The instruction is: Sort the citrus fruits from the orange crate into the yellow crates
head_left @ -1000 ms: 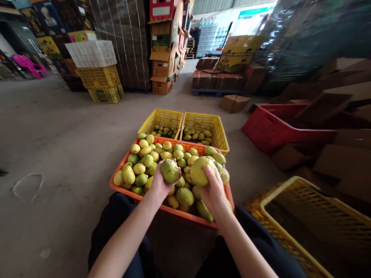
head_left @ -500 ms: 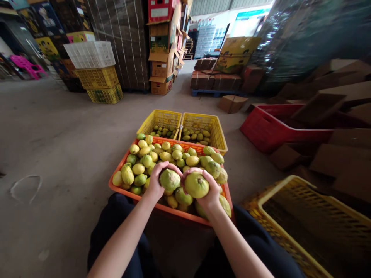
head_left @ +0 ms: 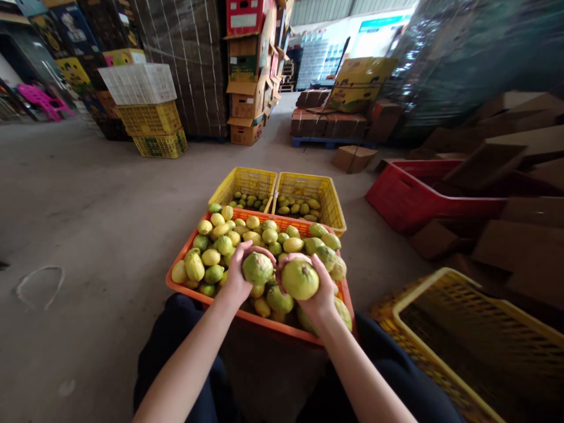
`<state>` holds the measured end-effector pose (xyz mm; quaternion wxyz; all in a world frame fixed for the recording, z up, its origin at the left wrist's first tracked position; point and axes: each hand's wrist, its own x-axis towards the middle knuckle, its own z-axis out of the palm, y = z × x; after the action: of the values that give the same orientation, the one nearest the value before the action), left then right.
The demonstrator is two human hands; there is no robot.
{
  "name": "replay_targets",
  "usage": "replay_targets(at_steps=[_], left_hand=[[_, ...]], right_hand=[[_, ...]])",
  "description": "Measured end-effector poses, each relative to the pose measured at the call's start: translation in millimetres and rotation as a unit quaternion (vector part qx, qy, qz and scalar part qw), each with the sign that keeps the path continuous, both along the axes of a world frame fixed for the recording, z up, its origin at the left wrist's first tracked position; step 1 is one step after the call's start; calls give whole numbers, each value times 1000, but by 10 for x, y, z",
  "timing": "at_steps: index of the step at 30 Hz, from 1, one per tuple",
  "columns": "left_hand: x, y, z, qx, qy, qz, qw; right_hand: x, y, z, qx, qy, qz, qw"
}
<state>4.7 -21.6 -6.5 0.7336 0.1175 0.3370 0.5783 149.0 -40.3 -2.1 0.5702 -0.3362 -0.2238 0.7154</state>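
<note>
My left hand [head_left: 237,277] is wrapped round a green-yellow lemon [head_left: 258,269] with a rough, blemished skin. In my right hand [head_left: 325,289] sits a large, rounder yellow-green lemon [head_left: 300,279], its dark stem end turned up. Both hands hover side by side over the front middle of an orange crate [head_left: 194,296], the fruit almost touching. Heaped in that crate are many lemons [head_left: 210,257], yellow and green, with bigger ones along the right side. My fingers are partly hidden behind the fruit they hold.
Two yellow crates [head_left: 308,176] with lemons low inside adjoin the orange crate's far side. An open yellow crate [head_left: 447,276] stands by my right leg. Beyond it are a red crate [head_left: 396,194] and loose cardboard [head_left: 520,241]. Stacked crates [head_left: 152,120] stand back left.
The lemon in my left hand has turned a little, so its end faces me less directly. My right hand and its lemon have stayed almost still.
</note>
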Motion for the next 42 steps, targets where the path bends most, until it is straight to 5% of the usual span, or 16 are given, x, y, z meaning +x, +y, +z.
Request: replay_targets(at_steps=[8,16,19,21,24,26,28,30,33,36,39,42], left_hand=[[-35,72,-64,-139,-112,12,984],[26,45,-4,-134,-74,0,988],[43,-78,-71,-96,61,-106,988],[44,-238,-195,-54,164,-220,960],[12,-541,-495,-42,263,-425,865],[-43,-685,-696,-109,306,-487,811],[-131,-684,-788,-188,319,-449,813],[-247,-490,-688,-229,312,-355,851],[-439,69,-199,-180,273,-221,919],[-626,569,321,-44,219,-52,973],[-788,651,441,26,306,7,952],[-892,381,168,68,462,-151,871]], right_hand=[[12,120,-10,-170,110,-30,979],[20,156,15,-208,149,-55,965],[127,150,63,-198,137,-81,967],[250,141,84,-175,131,-78,973],[461,130,91,-152,127,-74,977],[581,126,85,-156,132,-78,976],[663,123,74,-160,139,-79,974],[709,124,52,-161,136,-75,975],[736,135,-18,-153,119,-66,979],[741,150,-109,-129,95,-42,986],[703,162,-151,-102,65,-18,992],[576,151,-133,-111,41,-19,993]])
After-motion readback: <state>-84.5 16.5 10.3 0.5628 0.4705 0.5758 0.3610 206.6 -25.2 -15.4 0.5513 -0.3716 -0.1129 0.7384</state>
